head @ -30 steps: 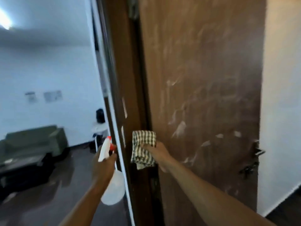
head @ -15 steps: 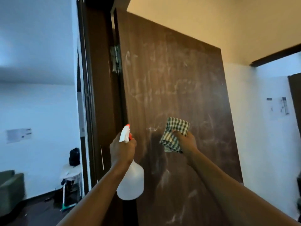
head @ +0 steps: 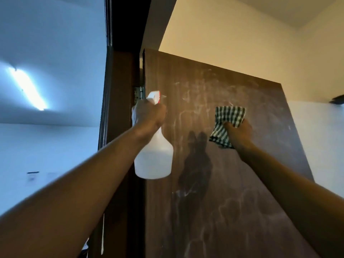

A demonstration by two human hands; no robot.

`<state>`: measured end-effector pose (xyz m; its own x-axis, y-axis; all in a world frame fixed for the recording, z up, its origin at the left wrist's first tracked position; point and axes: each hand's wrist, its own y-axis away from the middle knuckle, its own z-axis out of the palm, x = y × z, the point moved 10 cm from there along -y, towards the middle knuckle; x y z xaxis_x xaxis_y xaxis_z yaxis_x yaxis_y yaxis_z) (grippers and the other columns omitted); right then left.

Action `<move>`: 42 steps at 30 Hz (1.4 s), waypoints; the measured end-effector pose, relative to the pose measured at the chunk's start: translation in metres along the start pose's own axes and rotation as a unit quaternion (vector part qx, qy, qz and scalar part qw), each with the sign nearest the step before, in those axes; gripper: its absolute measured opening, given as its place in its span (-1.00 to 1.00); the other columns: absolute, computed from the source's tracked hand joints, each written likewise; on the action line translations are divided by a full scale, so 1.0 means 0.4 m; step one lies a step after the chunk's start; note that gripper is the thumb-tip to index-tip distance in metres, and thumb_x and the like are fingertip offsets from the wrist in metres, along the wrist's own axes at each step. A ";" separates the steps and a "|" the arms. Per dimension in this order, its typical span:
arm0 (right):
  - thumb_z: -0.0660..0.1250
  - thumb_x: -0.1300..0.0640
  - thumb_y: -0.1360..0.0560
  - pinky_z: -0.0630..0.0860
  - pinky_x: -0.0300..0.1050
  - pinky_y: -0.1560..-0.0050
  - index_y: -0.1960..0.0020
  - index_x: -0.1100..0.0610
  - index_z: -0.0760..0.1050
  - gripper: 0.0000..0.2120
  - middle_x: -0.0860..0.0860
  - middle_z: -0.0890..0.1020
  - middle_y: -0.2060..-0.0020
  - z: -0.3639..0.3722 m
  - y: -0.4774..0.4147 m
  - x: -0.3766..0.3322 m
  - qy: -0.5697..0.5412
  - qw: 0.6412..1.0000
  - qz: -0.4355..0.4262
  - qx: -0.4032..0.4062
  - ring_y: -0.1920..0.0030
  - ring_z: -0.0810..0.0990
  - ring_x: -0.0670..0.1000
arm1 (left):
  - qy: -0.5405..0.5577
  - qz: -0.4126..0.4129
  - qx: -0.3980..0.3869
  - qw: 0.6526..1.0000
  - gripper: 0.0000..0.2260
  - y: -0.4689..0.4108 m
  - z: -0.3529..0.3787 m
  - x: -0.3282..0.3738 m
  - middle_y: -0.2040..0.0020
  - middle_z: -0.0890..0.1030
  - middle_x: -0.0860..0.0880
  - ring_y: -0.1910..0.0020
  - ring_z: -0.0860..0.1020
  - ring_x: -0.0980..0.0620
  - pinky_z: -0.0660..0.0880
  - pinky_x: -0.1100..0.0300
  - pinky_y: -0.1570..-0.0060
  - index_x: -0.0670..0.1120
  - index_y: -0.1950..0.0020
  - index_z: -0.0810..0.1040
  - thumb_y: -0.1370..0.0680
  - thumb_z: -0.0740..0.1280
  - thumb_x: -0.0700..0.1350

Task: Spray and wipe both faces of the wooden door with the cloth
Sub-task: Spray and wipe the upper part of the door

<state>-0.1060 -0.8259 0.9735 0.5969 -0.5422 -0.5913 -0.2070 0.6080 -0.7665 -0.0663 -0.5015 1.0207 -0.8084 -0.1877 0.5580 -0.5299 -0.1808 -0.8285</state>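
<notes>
So, left of the wooden door you've got the dark door frame, with a metal hinge tucked in the gap. Further left of the door, a strip light glows on the next room's ceiling. Cream wall sits above the door. Your arms and the spray bottle are what's in front of the door face, and the bottle's white body covers part of the hinge-side edge. The door is dark brown and full of pale smeary streaks, with a shadow near the middle. Your left hand is wrapped round the bottle's neck, nozzle aimed at the door. Your right hand grips the green-and-white checked cloth against the door's upper part, and the cloth bunches out above and left of your fingers.
</notes>
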 end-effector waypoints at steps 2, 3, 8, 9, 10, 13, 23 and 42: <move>0.30 0.14 -0.60 0.45 0.01 -0.22 -0.46 0.22 0.33 -0.53 0.14 0.50 -0.34 0.008 -0.076 -0.015 0.003 0.999 -0.020 -0.024 -0.28 0.51 0.15 | -0.020 0.006 0.031 0.999 -0.73 -0.036 0.012 0.039 0.10 0.60 -0.09 0.19 0.60 0.00 0.56 0.15 0.25 -0.16 -0.10 0.53 -0.47 0.29 -0.05; 0.30 0.15 -0.60 0.46 -0.01 -0.19 -0.46 0.22 0.32 -0.54 0.13 0.50 -0.32 0.013 -0.113 -0.015 0.001 0.999 -0.026 -0.041 -0.26 0.52 0.14 | -0.032 0.008 0.047 0.998 -0.72 -0.050 0.021 0.055 0.11 0.58 -0.07 0.21 0.57 0.02 0.51 0.19 0.32 -0.15 -0.12 0.52 -0.46 0.29 -0.06; 0.32 0.07 -0.58 0.53 -0.01 -0.09 -0.40 0.15 0.40 -0.58 0.04 0.57 -0.16 0.050 -0.250 -0.013 -0.003 0.993 -0.058 -0.104 -0.09 0.58 0.05 | -0.093 0.007 0.103 0.990 -0.76 -0.110 0.055 0.107 0.14 0.53 -0.04 0.28 0.50 0.03 0.36 0.26 0.44 -0.15 -0.10 0.53 -0.47 0.28 -0.10; 0.32 0.07 -0.58 0.53 -0.02 -0.10 -0.40 0.15 0.39 -0.58 0.03 0.56 -0.15 0.062 -0.266 -0.018 -0.009 0.991 -0.059 -0.117 -0.08 0.57 0.05 | -0.109 0.004 0.113 0.988 -0.76 -0.119 0.058 0.113 0.11 0.52 -0.04 0.26 0.49 0.02 0.35 0.27 0.43 -0.14 -0.10 0.52 -0.48 0.28 -0.08; 0.32 0.06 -0.57 0.53 0.00 -0.12 -0.40 0.14 0.38 -0.57 0.03 0.56 -0.15 0.071 -0.277 -0.023 -0.012 0.990 -0.061 -0.125 -0.08 0.57 0.05 | -0.121 0.001 0.116 0.986 -0.76 -0.128 0.061 0.113 0.11 0.52 -0.04 0.26 0.49 0.03 0.33 0.27 0.44 -0.14 -0.10 0.51 -0.49 0.27 -0.07; 0.34 -0.10 -0.48 0.58 0.18 -0.11 -0.33 0.07 0.41 -0.52 0.03 0.60 -0.11 0.106 -0.314 -0.044 0.008 0.986 -0.090 -0.138 -0.05 0.61 0.09 | -0.140 -0.002 0.115 0.984 -0.77 -0.161 0.065 0.118 0.10 0.55 -0.06 0.27 0.50 0.02 0.36 0.27 0.44 -0.14 -0.09 0.52 -0.48 0.28 -0.08; 0.35 -0.04 -0.55 0.53 -0.05 -0.04 -0.37 0.11 0.42 -0.55 0.08 0.60 -0.19 0.153 -0.346 -0.100 -0.002 0.984 -0.131 -0.120 -0.12 0.58 0.10 | -0.108 -0.040 0.033 0.993 -0.74 -0.217 0.112 0.124 0.09 0.62 -0.16 0.14 0.63 -0.10 0.62 0.07 0.16 -0.16 -0.02 0.55 -0.35 0.33 -0.18; 0.32 0.06 -0.57 0.47 -0.01 -0.04 -0.39 0.20 0.36 -0.56 0.17 0.53 -0.24 0.170 -0.406 -0.201 0.062 0.969 -0.236 -0.044 -0.18 0.54 0.21 | -0.163 0.013 0.103 0.981 -0.88 -0.253 0.075 0.167 0.18 0.52 -0.11 0.25 0.53 -0.05 0.54 0.17 0.18 -0.13 0.04 0.45 -0.49 0.32 -0.11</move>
<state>-0.0678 -0.8416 1.1627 0.5438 -0.8173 -0.1905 -0.0016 0.2259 -0.9741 -0.0589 -0.5246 1.1433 -0.6781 -0.4878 0.5497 -0.4195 -0.3572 -0.8345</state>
